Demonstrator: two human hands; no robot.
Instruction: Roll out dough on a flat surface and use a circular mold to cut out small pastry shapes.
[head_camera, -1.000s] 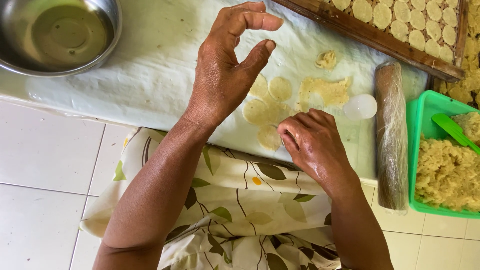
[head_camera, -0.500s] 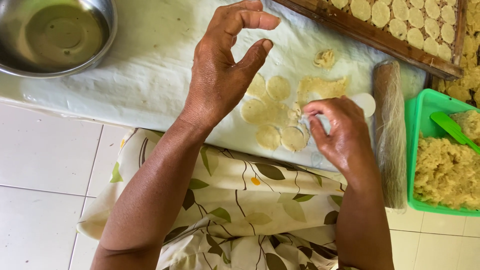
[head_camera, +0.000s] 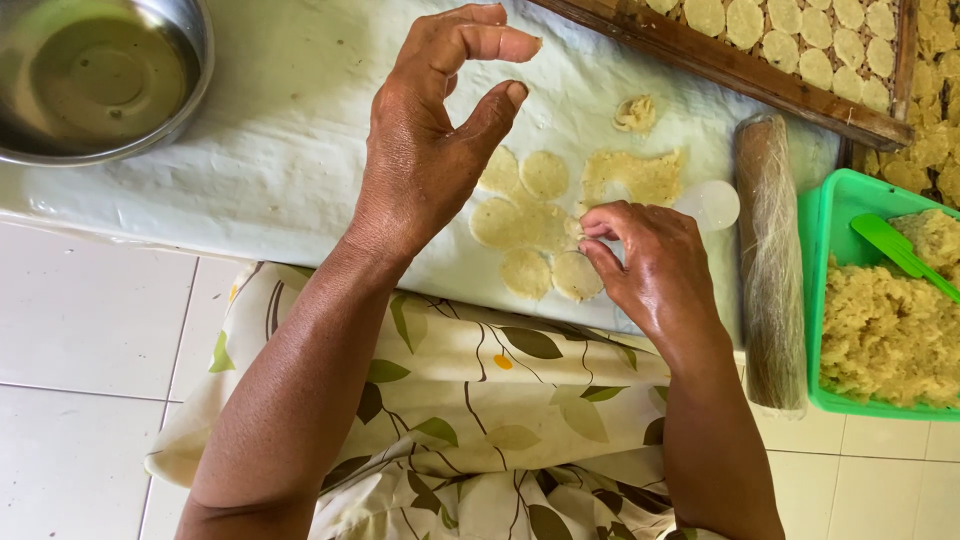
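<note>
Now, the scene, line by line:
Left hand: the left hand (head_camera: 425, 150) hovered over the cloth (head_camera: 280, 130), fingers curled and spread, thumb and forefinger apart, holding nothing.
Right hand: the right hand (head_camera: 650, 265) had its fingertips pressed together, pinching the edge of the dough at the right side of the discs (head_camera: 530, 235).
Discs: several thin, pale round pieces lay close together on the cloth, some overlapping, between the two hands; two of them sat just below, touching the right fingertips.
Scrap: a ragged sheet of leftover dough (head_camera: 630, 175) lay just above the right hand, beside the discs.
Lump: a small crumpled lump (head_camera: 636, 113) sat on the cloth above the scrap.
Cutter: a clear round cutter (head_camera: 715, 203) rested to the right of the scrap, near the right hand.
Roller: a wrapped roller (head_camera: 770, 260) lay along the cloth's right edge, between the hand and the tub.
Tub: a green tub (head_camera: 835, 215) at the right held crumbly yellow dough and a green spatula (head_camera: 900, 250).
Tray: a wooden tray (head_camera: 700, 55) at the top carried rows of round pieces.
Bowl: a metal bowl (head_camera: 100, 80) stood at the top left, on the cloth.
Lap: a leaf-print fabric (head_camera: 480, 400) covered the person's lap below the cloth.
</note>
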